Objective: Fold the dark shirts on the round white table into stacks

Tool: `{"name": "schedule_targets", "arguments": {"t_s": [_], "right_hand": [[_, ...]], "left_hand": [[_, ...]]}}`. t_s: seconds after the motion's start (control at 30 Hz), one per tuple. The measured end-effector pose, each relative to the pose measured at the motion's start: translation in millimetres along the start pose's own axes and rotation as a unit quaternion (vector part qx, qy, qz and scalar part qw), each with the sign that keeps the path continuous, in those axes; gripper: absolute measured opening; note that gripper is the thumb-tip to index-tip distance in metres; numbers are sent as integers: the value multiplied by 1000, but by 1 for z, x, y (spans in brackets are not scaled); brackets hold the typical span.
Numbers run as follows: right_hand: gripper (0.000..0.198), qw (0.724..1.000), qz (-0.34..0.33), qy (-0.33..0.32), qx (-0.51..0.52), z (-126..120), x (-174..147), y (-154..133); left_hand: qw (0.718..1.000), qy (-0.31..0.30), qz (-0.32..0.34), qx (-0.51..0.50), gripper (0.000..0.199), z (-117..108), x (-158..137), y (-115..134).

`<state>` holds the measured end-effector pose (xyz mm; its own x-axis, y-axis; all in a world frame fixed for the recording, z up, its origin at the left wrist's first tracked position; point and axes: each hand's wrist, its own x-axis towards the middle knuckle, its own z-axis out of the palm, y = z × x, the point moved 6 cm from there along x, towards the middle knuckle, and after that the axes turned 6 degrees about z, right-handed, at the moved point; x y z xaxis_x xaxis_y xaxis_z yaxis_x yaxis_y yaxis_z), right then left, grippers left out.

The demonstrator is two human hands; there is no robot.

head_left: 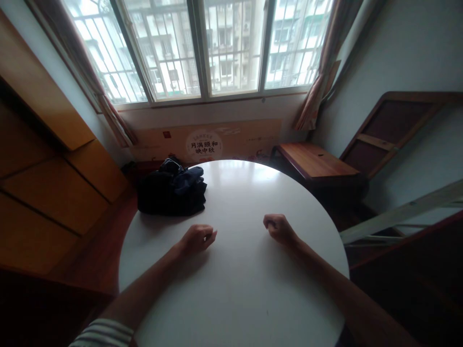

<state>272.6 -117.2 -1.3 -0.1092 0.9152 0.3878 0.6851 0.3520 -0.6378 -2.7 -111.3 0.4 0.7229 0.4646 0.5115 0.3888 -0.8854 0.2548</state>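
Note:
My left hand rests on the round white table, its fingers curled into a loose fist. A small gap shows between thumb and fingers, with nothing visible in it. To the right, my right hand is also closed in a fist on the table, and no object shows in it. The two fists are well apart, with bare tabletop between them. Beyond my left hand lies a pile of dark folded clothes, black with a navy piece on top. Neither hand touches the pile.
Behind the table stand a wooden bench and a long printed cardboard panel under the barred window. Orange-brown cabinets line the left side. A folded wooden piece leans against the right wall.

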Motion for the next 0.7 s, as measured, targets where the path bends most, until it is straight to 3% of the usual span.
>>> {"name": "schedule_targets", "arguments": {"t_s": [0.23,0.43,0.7], "right_hand": [[14,998,-4,-41,38,12,-5,-2],[14,996,-21,-69,48,16,-8,-12],[15,997,-25,-49,51,10,-9,-17]], "left_hand": [[995,60,-77,-26,37,0,-4,-17],[994,79,-55,-50,51,1,-4,-12],[988,140,-64,-23,49,-12,-4,-13]]}}
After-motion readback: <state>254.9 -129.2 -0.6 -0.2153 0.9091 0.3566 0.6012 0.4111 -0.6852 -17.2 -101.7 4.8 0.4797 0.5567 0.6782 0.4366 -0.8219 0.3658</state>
